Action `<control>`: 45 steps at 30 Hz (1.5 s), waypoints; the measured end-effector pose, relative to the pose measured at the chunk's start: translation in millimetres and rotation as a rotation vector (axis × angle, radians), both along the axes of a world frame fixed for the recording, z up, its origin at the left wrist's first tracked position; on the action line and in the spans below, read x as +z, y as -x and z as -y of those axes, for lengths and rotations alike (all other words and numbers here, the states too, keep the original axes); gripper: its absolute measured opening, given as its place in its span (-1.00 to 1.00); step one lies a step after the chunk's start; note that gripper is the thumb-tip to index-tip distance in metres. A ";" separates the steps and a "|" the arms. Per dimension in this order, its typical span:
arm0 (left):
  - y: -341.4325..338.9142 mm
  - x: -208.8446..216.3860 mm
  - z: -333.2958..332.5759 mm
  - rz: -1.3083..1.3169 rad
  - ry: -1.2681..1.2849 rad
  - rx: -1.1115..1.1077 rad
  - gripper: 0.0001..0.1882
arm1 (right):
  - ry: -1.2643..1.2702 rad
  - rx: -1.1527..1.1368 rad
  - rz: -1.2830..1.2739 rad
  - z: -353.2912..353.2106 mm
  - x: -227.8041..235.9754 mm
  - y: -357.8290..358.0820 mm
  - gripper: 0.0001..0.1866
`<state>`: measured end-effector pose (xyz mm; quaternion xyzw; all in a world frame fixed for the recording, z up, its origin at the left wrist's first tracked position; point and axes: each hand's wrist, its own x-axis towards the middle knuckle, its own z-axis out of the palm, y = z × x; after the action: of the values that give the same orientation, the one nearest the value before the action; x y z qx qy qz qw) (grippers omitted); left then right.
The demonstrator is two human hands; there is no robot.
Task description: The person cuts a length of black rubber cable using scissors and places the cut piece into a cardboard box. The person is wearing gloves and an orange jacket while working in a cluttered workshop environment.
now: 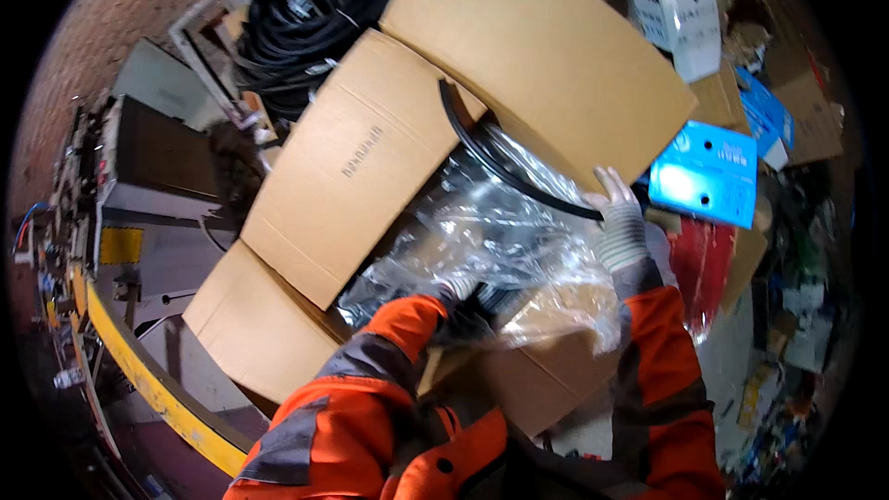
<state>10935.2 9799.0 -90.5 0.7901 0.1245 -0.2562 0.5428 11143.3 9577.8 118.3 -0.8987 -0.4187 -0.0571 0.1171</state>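
An open cardboard box with its flaps spread lies in front of me, lined with clear plastic film. My right hand, in a pale striped glove, is at the box's right side beside a large flap. A curved length of black hose runs from this hand across the box, its far end over the flaps. The hose meets the hand at the thumb side, where the hand grips it. My left hand reaches into the box, its fingers hidden under film. Ribbed black material lies beside it.
Coiled black hose lies beyond the box at the far left. Blue boxes, a green-and-white carton and a red box stand to the right. A yellow rail curves along the left. Small clutter covers the lower right.
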 end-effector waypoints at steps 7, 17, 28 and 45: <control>-20.4 22.3 -14.7 -0.107 -0.378 -0.194 -0.33 | 0.027 -0.057 -0.134 21.9 -3.0 48.5 -0.42; -1.0 -21.3 -16.2 -0.165 -0.445 -0.181 -0.34 | 0.198 -0.036 -0.168 28.1 7.9 71.5 -0.58; 34.0 -19.2 -24.1 -0.125 -0.436 0.062 -0.35 | 0.160 -0.156 -0.109 62.0 35.7 77.1 -0.60; -51.9 228.7 -89.0 0.142 0.849 0.798 -0.43 | 0.178 0.111 -0.234 46.0 124.7 182.8 -0.65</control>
<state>10987.1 9888.0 138.2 0.4108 0.2621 -0.0060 0.8732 10960.5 9531.8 243.0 -0.8815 -0.4548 0.0916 0.0880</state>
